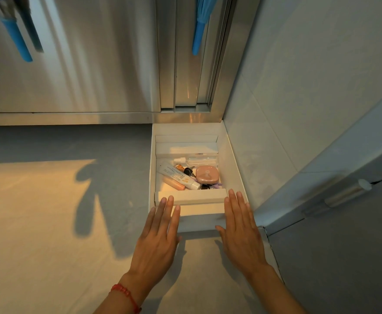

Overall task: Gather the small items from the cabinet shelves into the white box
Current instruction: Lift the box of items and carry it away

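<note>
**Inspector:** Where is the white box?

**Me:** The white box sits on the floor at centre right of the frame, pushed into the corner. Its far end is against the base of the steel cabinet and its right side runs along the pale wall.

**Inspector:** Contents?

**Me:** A white tube lies slantwise, with a peach tube just beside it on the lower left. A pink compact lies on the right, and a clear bottle lies across the far end. There are small dark pieces between them that I cannot identify.

**Inspector:** State of your grip?

**Me:** Both hands are flat, fingers straight, holding nothing. My left hand reaches toward the box's near left corner, fingertips over the edge of the inner flap. My right hand lies at the near right corner, fingertips at the flap's end. Whether they press the card I cannot tell. A red bracelet is on my left wrist.

**Inspector:** Surroundings?

**Me:** Blue handles hang at the top of the frame, and a door hinge shows at right.
</note>
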Demonstrator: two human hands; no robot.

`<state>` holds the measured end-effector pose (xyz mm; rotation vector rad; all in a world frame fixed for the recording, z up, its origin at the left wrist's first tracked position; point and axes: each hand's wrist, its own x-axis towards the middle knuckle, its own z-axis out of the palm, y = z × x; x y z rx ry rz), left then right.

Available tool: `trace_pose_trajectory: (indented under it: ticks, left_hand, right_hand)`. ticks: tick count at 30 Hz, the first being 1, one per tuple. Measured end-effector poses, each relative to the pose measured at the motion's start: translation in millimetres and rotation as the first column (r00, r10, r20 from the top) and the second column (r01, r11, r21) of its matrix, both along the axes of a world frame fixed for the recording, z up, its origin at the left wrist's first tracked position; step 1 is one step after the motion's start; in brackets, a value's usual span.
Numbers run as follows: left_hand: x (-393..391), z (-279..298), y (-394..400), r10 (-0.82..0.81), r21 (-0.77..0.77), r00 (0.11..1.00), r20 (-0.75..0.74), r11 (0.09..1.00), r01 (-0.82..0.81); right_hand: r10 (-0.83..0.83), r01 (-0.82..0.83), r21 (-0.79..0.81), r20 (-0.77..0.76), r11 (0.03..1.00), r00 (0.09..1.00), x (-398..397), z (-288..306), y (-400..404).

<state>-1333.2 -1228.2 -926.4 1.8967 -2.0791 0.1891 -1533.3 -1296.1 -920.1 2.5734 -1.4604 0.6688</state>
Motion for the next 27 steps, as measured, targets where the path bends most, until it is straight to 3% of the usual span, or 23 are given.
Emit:
trace_pose_trajectory:
  ticks: [5,10,23,27]
  left_hand:
    - [-1.5,0.6,-3.2,-0.017,-0.038,1.0,0.009,0.999,0.017]
    - [-0.7,3.9,-5.5,-0.004,0.023,1.0,-0.004,1.0,0.004]
    - [0.1,9.5,-3.4,0.007,0.12,0.999,-0.042,0.993,-0.002]
    - [-2.5,17.9,-3.2,0.011,0.055,0.998,-0.054,0.998,-0.008]
  right_hand:
    - [-0.04,0.04,0.104,-0.003,0.994,0.999,4.0,5.3,-1.2]
    - [-0.064,0.066,0.146,-0.018,0.987,0.998,6.6,5.4,-2.7]
    - [-0.034,0.027,0.133,0.044,0.991,0.998,3.1,10.0,-1.2]
    - [0.006,-0.015,0.092,0.103,0.996,0.995,9.0,18.2,-0.8]
